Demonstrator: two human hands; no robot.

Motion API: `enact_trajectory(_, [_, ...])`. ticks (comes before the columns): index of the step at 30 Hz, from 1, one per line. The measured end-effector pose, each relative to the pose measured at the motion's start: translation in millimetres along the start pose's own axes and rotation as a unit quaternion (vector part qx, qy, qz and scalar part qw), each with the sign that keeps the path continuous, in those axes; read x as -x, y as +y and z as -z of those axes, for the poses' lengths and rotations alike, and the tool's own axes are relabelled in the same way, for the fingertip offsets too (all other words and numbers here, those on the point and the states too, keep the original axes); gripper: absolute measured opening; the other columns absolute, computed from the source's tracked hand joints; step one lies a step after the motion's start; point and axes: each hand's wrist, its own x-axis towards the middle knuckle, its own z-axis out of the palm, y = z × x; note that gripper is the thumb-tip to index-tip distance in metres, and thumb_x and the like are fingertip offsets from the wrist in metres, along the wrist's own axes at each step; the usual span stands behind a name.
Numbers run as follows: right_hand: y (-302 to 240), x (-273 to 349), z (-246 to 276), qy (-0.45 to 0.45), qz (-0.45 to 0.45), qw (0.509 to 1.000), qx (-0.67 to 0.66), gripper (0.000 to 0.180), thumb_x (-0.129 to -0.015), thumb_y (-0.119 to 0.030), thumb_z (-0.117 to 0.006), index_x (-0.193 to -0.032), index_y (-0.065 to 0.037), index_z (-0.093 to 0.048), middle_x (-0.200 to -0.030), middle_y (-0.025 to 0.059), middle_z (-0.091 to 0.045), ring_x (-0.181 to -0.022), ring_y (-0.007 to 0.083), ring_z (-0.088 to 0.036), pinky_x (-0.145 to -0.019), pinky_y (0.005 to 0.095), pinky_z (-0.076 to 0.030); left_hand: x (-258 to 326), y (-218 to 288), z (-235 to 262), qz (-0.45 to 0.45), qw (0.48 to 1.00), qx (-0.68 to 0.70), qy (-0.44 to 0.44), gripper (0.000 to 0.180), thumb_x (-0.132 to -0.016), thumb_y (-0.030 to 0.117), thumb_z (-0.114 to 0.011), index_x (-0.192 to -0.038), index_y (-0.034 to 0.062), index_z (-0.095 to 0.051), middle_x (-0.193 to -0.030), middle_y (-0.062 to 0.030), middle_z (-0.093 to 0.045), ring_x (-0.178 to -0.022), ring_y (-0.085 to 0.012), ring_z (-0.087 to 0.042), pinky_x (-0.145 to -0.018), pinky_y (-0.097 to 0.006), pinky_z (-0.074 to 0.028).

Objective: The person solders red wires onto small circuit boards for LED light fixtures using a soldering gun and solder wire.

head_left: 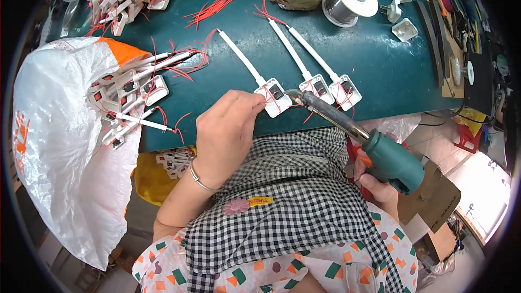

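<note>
The left hand (pixel 228 130) pinches with narrow fingers a thin red wire on a small white plastic housing (pixel 275 96) with a long stiff tail, lying at the near edge of the smooth dark-green counter (pixel 380 59). The right hand (pixel 374 182), mostly hidden behind the grip, wraps a teal-handled soldering iron (pixel 353 130) whose dull metal tip reaches the next housing (pixel 317 88). A crinkled white plastic bag (pixel 59 141) of similar parts hangs off the counter's left, and a solder spool (pixel 350 0) stands at the far side.

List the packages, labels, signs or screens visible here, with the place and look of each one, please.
Plastic bag: left of the green table, white with orange print and an orange patch, open and holding white parts with red wires.
Small label: on the checked apron, below the left hand, yellow strip with red marks.
Cardboard pieces: on the floor, beside the right hand, brown and flat.
No screen is clear.
</note>
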Motion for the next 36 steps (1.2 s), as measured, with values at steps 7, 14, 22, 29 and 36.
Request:
enact_trajectory(7, [-3,5,-3,0.033,-0.033,0.999,0.002,0.020,-0.073,-0.016,-0.079,-0.082,-0.002,-0.067,-0.071,0.0041,-0.065,-0.062,0.0185,-0.061,-0.058,0.0303,-0.048,-2,8,5,-0.044,0.999,-0.015,0.021,0.011,-0.078,0.000,-0.073,-0.087,0.0025,-0.067,-0.077,-0.0077,-0.064,-0.061,-0.0209,-0.062,-0.052,-0.029,-0.048])
enact_trajectory(14, [4,16,0,0.068,-0.063,0.996,0.001,0.020,-0.074,-0.017,-0.079,-0.085,-0.003,-0.068,-0.079,0.0033,-0.068,-0.068,0.0187,-0.063,-0.064,0.0310,-0.049,-5,6,-8,-0.027,0.999,0.037,0.018,0.010,-0.079,-0.004,-0.074,-0.086,0.0011,-0.069,-0.078,-0.0055,-0.063,-0.056,-0.0091,-0.051,-0.049,-0.023,-0.038])
enact_trajectory(22, [11,11,5,0.000,0.044,0.983,0.178,0.022,-0.068,-0.014,-0.079,-0.087,-0.009,-0.068,-0.078,0.0042,-0.066,-0.071,0.0258,-0.062,-0.069,0.0359,-0.048,-3,3,-13,-0.013,0.997,0.070,0.030,0.011,-0.076,-0.008,-0.070,-0.081,0.0002,-0.065,-0.100,-0.0061,-0.063,-0.057,-0.0011,-0.048,-0.049,-0.018,-0.039])
enact_trajectory(29, [14,13,2,0.024,0.050,0.976,0.211,0.021,-0.069,-0.015,-0.078,-0.084,-0.008,-0.066,-0.076,0.0036,-0.064,-0.066,0.0254,-0.061,-0.061,0.0360,-0.048,-6,0,-13,-0.026,0.998,0.059,0.022,0.011,-0.075,-0.008,-0.069,-0.080,0.0006,-0.064,-0.098,-0.0068,-0.066,-0.059,-0.0049,-0.059,-0.051,-0.019,-0.047])
enact_trajectory(36, [11,4,2,0.000,0.046,0.982,0.183,0.027,-0.066,-0.016,-0.078,-0.088,-0.007,-0.066,-0.077,0.0051,-0.064,-0.064,0.0254,-0.061,-0.059,0.0341,-0.049,-5,-2,-14,-0.020,0.998,0.050,0.028,0.016,-0.071,-0.003,-0.073,-0.081,0.0060,-0.064,-0.092,-0.0044,-0.067,-0.062,-0.0150,-0.065,-0.053,-0.025,-0.051])
